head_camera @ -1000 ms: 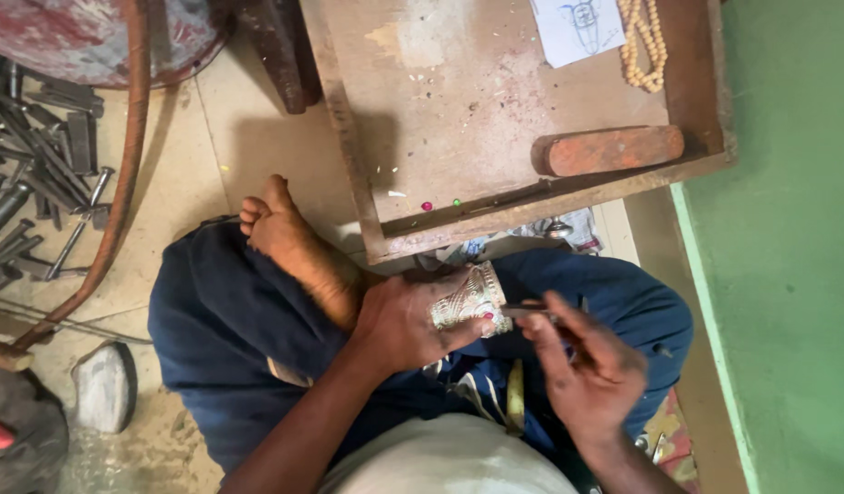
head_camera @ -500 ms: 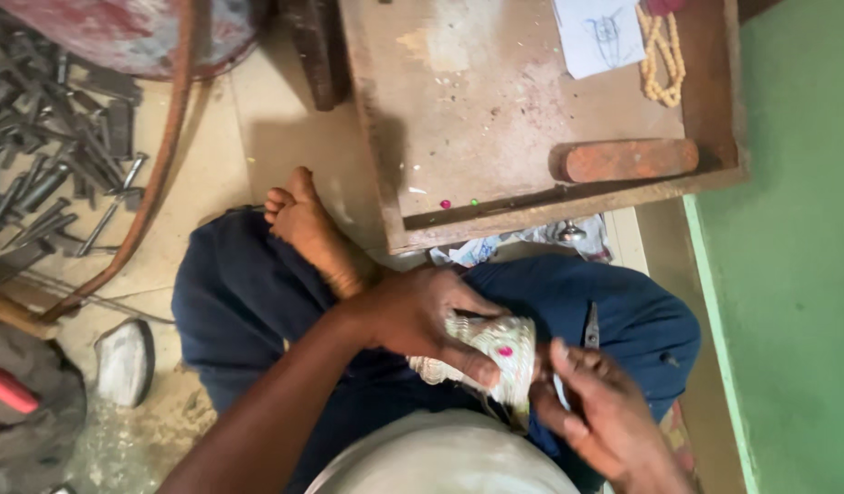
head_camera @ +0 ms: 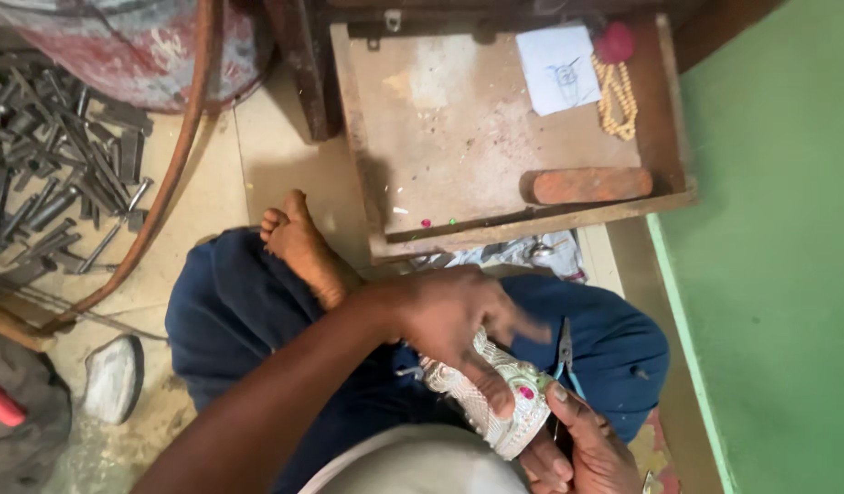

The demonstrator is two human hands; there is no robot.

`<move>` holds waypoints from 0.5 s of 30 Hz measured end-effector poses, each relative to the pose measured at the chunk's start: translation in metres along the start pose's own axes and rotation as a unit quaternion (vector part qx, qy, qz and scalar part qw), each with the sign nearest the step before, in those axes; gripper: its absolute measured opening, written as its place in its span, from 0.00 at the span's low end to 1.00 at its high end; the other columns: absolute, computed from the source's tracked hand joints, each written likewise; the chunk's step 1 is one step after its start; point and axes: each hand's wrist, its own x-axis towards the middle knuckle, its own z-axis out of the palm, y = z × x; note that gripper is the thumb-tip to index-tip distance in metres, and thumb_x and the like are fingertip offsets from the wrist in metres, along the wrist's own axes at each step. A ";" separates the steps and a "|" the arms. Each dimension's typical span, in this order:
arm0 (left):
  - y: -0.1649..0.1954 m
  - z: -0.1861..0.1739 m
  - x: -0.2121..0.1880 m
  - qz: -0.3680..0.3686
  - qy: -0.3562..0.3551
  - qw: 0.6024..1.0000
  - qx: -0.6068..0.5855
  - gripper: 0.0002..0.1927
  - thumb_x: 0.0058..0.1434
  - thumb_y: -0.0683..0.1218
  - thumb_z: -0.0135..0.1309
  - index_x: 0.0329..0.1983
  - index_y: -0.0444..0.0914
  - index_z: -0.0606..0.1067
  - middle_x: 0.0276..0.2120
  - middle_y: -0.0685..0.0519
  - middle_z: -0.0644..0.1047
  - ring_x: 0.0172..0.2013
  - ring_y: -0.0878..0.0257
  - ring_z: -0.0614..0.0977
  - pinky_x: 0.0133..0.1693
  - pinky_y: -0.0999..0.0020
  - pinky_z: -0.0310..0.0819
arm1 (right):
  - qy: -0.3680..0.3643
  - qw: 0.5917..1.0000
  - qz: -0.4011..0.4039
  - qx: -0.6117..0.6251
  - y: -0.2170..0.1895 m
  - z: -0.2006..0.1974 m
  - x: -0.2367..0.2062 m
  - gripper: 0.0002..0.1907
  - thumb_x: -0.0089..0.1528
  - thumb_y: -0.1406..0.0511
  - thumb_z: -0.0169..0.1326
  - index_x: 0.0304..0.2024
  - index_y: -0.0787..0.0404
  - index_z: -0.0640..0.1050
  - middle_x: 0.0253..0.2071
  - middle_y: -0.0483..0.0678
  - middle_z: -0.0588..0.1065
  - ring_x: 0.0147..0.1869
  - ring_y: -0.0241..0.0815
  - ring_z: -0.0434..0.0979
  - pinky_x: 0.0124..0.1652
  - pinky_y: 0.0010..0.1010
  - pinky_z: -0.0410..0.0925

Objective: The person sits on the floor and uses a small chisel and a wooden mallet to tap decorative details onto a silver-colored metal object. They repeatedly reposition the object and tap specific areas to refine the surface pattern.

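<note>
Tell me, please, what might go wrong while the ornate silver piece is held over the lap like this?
1. The silver ornament is held only between the left hand and right hand, with no support beneath, so it could slip onto the lap.
2. The pliers lie loose on the thigh and may slide off.
3. The small coloured stones sit by the wooden tray's low front edge; a knee bump could scatter them.

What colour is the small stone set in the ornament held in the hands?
Pink, on the silver-white ornament; the head view shows the stone best.
</note>
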 end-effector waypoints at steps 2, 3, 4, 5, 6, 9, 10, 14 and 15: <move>0.017 0.005 -0.015 -0.043 0.219 0.974 0.027 0.45 0.48 0.62 0.69 0.68 0.44 0.73 0.54 0.48 0.80 0.44 0.55 0.84 0.48 0.62 0.78 | -0.036 0.999 0.027 0.018 -0.006 -0.001 0.003 0.20 0.69 0.52 0.45 0.52 0.59 0.72 0.12 0.45 0.62 0.15 0.38 0.61 0.17 0.29 0.54; 0.026 0.013 -0.027 -0.073 0.364 0.928 0.032 0.42 0.53 0.60 0.69 0.69 0.43 0.72 0.53 0.49 0.81 0.47 0.56 0.84 0.51 0.62 0.78 | -0.060 0.998 0.021 0.021 -0.009 -0.002 0.004 0.21 0.68 0.51 0.44 0.54 0.58 0.72 0.13 0.45 0.62 0.16 0.38 0.60 0.18 0.29 0.55; 0.035 0.024 -0.035 -0.097 0.498 0.861 0.034 0.40 0.58 0.59 0.69 0.71 0.42 0.71 0.51 0.49 0.81 0.51 0.57 0.84 0.54 0.61 0.79 | -0.082 0.996 0.014 0.025 -0.010 -0.002 0.005 0.22 0.68 0.51 0.42 0.55 0.58 0.71 0.14 0.46 0.63 0.16 0.38 0.59 0.19 0.29 0.55; 0.041 0.037 -0.037 -0.059 0.500 0.862 -0.057 0.43 0.58 0.55 0.68 0.73 0.40 0.64 0.57 0.46 0.76 0.56 0.55 0.79 0.56 0.59 0.74 | -0.101 0.994 0.008 0.029 -0.011 -0.002 0.005 0.23 0.68 0.50 0.41 0.56 0.57 0.70 0.14 0.46 0.63 0.16 0.38 0.59 0.19 0.29 0.55; 0.047 0.049 -0.042 -0.023 0.499 0.854 -0.149 0.47 0.58 0.51 0.68 0.75 0.38 0.57 0.63 0.44 0.71 0.61 0.53 0.74 0.58 0.57 0.70 | -0.104 0.994 -0.017 0.040 -0.011 -0.002 0.006 0.23 0.69 0.50 0.40 0.57 0.57 0.70 0.14 0.46 0.63 0.16 0.38 0.58 0.19 0.29 0.55; 0.044 0.069 -0.042 0.019 0.412 0.832 -0.372 0.50 0.56 0.47 0.69 0.77 0.41 0.52 0.72 0.44 0.61 0.67 0.53 0.68 0.62 0.56 0.67 | -0.134 0.985 -0.074 0.078 -0.004 -0.002 0.018 0.22 0.71 0.52 0.39 0.59 0.59 0.68 0.15 0.45 0.62 0.15 0.37 0.57 0.18 0.28 0.54; 0.042 0.072 -0.041 0.021 0.367 0.821 -0.436 0.50 0.56 0.47 0.70 0.76 0.44 0.53 0.74 0.45 0.58 0.67 0.54 0.68 0.63 0.57 0.67 | -0.150 0.980 -0.090 0.098 0.001 -0.001 0.023 0.22 0.72 0.52 0.40 0.59 0.60 0.68 0.15 0.45 0.62 0.16 0.37 0.57 0.18 0.28 0.54; 0.038 0.067 -0.036 0.028 0.348 0.852 -0.392 0.39 0.54 0.45 0.70 0.69 0.37 0.70 0.77 0.45 0.58 0.70 0.56 0.69 0.65 0.58 0.68 | -0.210 0.968 -0.124 0.063 0.013 -0.007 0.041 0.31 0.74 0.50 0.43 0.62 0.74 0.68 0.17 0.45 0.65 0.17 0.37 0.58 0.21 0.31 0.55; 0.040 0.066 -0.035 0.038 0.346 0.859 -0.376 0.36 0.55 0.45 0.70 0.68 0.36 0.72 0.77 0.44 0.58 0.70 0.56 0.70 0.67 0.59 0.67 | -0.119 0.983 -0.134 0.048 0.016 -0.009 0.041 0.30 0.70 0.50 0.43 0.59 0.71 0.68 0.18 0.47 0.67 0.15 0.38 0.58 0.19 0.32 0.55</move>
